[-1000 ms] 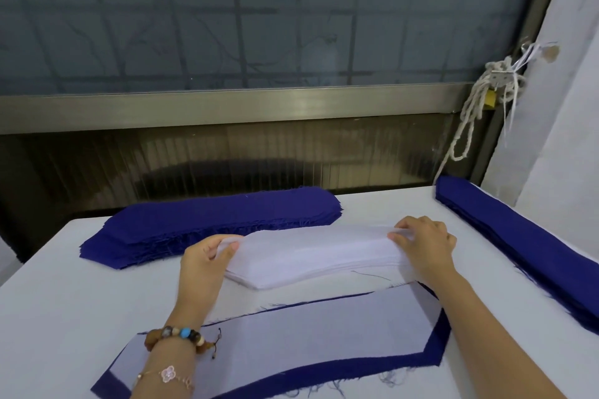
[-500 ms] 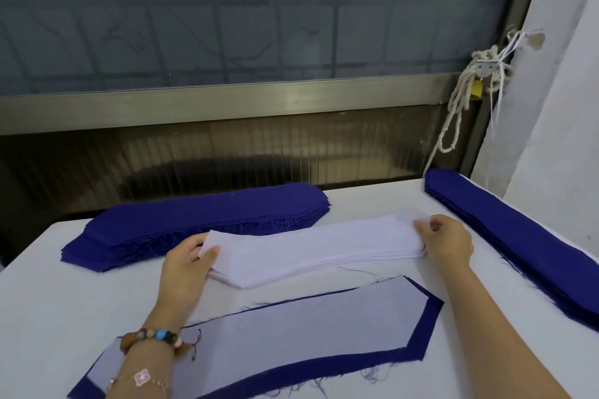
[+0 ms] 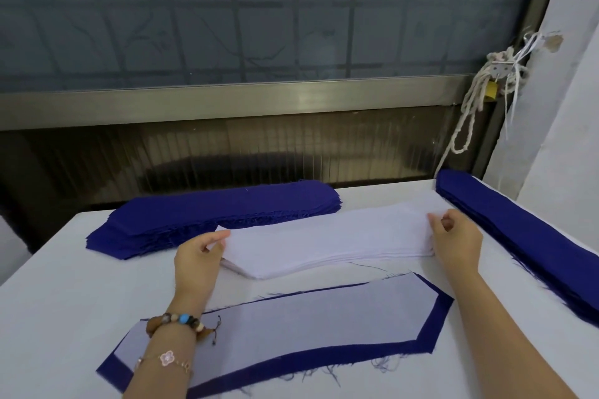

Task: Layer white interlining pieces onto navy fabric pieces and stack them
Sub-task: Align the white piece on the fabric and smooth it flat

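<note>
The white stack [image 3: 324, 244], bent a second ago, now lies flat on the counter [image 3: 64, 301] beyond the navy piece [image 3: 324, 356]. The left hand [image 3: 197, 264] and right hand [image 3: 457, 244] pinch its ends, probably freeing one sheet.

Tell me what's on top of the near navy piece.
One white interlining piece lies on the navy piece, leaving a navy border along its near and right edges. The left forearm covers part of its left end.
</note>
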Motion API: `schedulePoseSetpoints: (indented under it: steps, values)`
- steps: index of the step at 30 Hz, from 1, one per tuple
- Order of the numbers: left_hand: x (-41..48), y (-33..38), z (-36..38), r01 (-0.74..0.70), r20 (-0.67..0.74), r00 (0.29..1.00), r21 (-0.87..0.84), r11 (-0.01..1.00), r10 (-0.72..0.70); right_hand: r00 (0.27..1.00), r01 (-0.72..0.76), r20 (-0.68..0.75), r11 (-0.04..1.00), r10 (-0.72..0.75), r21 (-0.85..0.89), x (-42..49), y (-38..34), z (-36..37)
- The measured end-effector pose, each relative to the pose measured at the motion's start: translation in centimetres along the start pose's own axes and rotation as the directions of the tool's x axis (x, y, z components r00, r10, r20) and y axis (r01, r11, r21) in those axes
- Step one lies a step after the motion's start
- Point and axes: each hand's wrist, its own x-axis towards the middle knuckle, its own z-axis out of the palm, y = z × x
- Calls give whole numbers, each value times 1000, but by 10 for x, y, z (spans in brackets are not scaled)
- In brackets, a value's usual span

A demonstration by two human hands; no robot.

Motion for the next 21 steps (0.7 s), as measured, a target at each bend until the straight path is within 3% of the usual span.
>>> schedulePoseSetpoints:
  steps: [3, 9, 21]
  values:
    - [1, 3, -8, 25, -59, 998, -3, 1000, -25, 1000, 24, 19, 999, -24, 32, -10, -5, 2]
    - [-1, 19, -32, 142, -34, 987, -232, 962, -154, 999, 3, 51, 996, -7, 92, -27, -8, -5]
    - [-60, 26, -93, 84, -63, 995, 54, 995, -81, 991, 61, 115, 994, -72, 91, -77, -13, -45]
